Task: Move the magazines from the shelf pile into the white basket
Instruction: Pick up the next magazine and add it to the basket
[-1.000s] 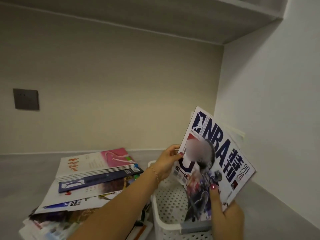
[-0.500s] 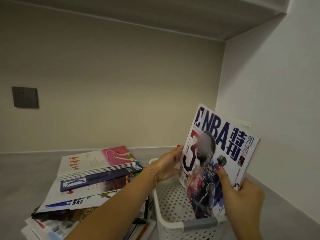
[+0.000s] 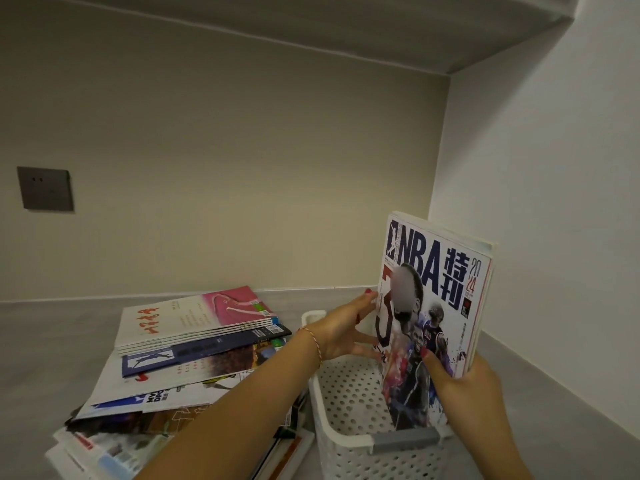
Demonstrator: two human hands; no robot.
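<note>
Glossy paper, thin and bendy, is what the upright basketball magazine with the white NBA cover [image 3: 436,306] looks to be, so it should be light but apt to flop or slide; it stands on end in the white perforated plastic basket [image 3: 346,396], further copies bunched behind it; the right hand [image 3: 464,386] pinches its lower right edge, thumb on the cover, while the left hand [image 3: 346,327] rests spread, straight fingers against its left edge; gripping low by the spine side seems safest; the sprawling magazine pile [image 3: 194,348] on the grey shelf [image 3: 52,341] is cut off below, its count unclear.
</note>
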